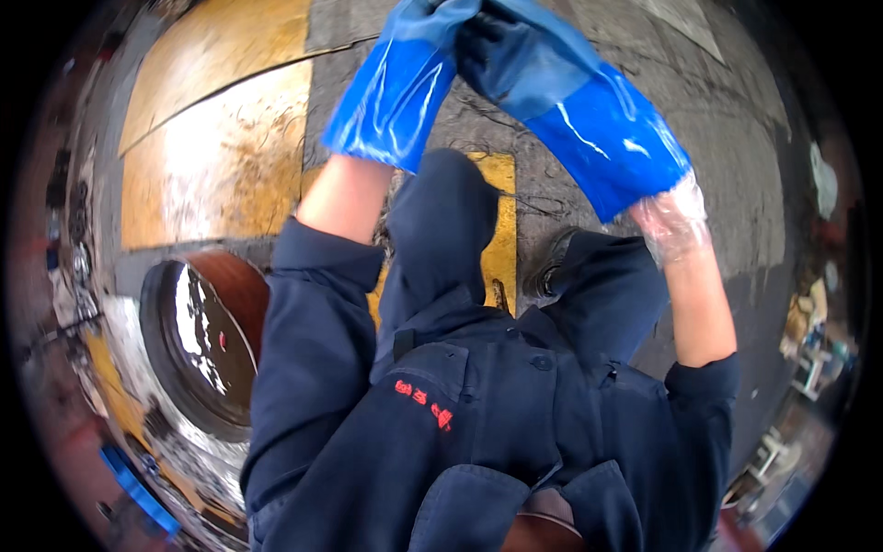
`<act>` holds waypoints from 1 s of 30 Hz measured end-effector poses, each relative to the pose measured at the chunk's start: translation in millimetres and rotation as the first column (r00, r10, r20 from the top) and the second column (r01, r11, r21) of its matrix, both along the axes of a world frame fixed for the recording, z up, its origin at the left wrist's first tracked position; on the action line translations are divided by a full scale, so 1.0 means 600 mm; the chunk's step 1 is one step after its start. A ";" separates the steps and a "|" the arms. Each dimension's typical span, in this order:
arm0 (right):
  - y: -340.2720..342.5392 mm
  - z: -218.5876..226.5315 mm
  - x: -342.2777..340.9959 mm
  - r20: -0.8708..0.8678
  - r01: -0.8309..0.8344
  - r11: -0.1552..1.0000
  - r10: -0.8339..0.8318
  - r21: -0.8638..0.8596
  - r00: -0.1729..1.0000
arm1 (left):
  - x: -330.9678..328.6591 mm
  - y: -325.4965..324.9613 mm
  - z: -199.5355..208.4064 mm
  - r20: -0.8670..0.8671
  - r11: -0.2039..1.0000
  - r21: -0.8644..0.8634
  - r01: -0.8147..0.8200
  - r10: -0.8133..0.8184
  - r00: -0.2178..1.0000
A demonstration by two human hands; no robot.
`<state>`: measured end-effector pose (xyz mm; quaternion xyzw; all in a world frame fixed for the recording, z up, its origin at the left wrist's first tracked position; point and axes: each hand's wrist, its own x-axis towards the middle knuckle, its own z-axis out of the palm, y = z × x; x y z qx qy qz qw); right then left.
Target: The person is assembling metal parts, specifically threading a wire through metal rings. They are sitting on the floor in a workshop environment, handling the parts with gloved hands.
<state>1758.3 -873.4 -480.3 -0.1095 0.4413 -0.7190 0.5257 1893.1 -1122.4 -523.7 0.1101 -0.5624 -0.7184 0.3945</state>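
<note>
A: Where are the gloves seen in the head view, and how do they look?

B: They are seen at the upper middle, in front of the bent knee in navy cloth (441, 198). A long left glove of blue rubber (386, 106) and a long right glove of blue rubber (602, 138) are worn. The wide cuffs are bright, glossy and creased; the hand parts are duller, grey-blue. Below the right cuff, thin transparent plastic (676, 216) is wrapped around the wrist.

A: And the grip?

B: It cannot be told for either side. The left hand (441, 18) and the right hand (524, 64) are held close together, but the fingers are cut off by the upper edge or hidden.

A: What else is unclear?

B: In the brown round drum (235, 285), a dark shiny surface is seen, but its material cannot be made out.
</note>
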 end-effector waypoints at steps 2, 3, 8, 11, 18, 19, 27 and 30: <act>-0.032 0.018 0.020 0.039 -0.101 0.992 0.104 -0.069 0.994 | 0.047 0.011 0.045 0.001 0.998 -0.023 0.055 -0.055 0.998; -0.051 0.028 0.032 0.057 -0.155 0.982 0.162 -0.105 0.985 | 0.068 0.012 0.067 0.006 0.995 -0.021 0.099 -0.099 0.995; -0.129 0.043 0.116 0.179 -0.377 0.900 0.417 -0.220 0.891 | 0.163 0.015 0.095 0.074 0.953 0.089 0.289 -0.296 0.952; -0.164 0.049 0.145 0.203 -0.433 0.858 0.492 -0.277 0.846 | 0.139 0.022 0.081 0.129 0.927 0.063 0.370 -0.375 0.918; -0.217 -0.034 0.122 -0.186 -0.459 0.883 0.437 -0.101 0.880 | 0.216 0.002 -0.028 0.270 0.945 0.203 0.255 -0.304 0.914; -0.207 -0.039 0.088 -0.248 -0.447 0.892 0.419 -0.068 0.873 | 0.222 -0.003 -0.067 0.279 0.974 0.174 0.146 -0.191 0.941; 0.011 -0.151 -0.197 -0.403 0.314 0.878 -0.157 0.360 0.902 | 0.547 0.150 -0.558 0.809 0.703 0.561 -0.437 -0.352 0.472; 0.105 -0.176 -0.215 -0.240 0.309 0.880 -0.233 0.361 0.943 | 0.523 0.180 -0.633 0.902 0.802 0.430 -0.414 -0.391 0.181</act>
